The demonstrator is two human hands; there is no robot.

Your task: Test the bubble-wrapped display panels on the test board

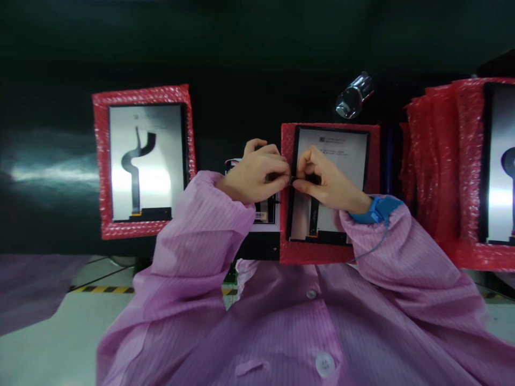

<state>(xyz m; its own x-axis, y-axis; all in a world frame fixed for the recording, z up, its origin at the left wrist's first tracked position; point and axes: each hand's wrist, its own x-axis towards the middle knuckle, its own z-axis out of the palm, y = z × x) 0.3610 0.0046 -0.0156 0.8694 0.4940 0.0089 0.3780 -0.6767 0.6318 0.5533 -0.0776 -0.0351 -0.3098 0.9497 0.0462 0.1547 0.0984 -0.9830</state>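
Note:
My left hand (257,174) and my right hand (328,179) meet fingertip to fingertip over the left edge of a display panel (346,166). Both are closed in a pinch. A dark flex cable (314,217) rises from the panel's lower edge and passes under my right hand, whose thumb and finger grip its small end. What my left fingertips pinch is too small to make out. The panel lies back side up on a red bubble-wrap sheet (289,252). Partly hidden beneath my left hand is a device with a label and dark parts (263,209).
Another display panel (156,155) lies on red bubble wrap (100,161) at left. Stacked red bubble bags (438,171) and a panel (497,177) are at right. A shiny metal cylinder (356,96) lies behind. A blue wrist strap (374,209) trails a cord from my right wrist.

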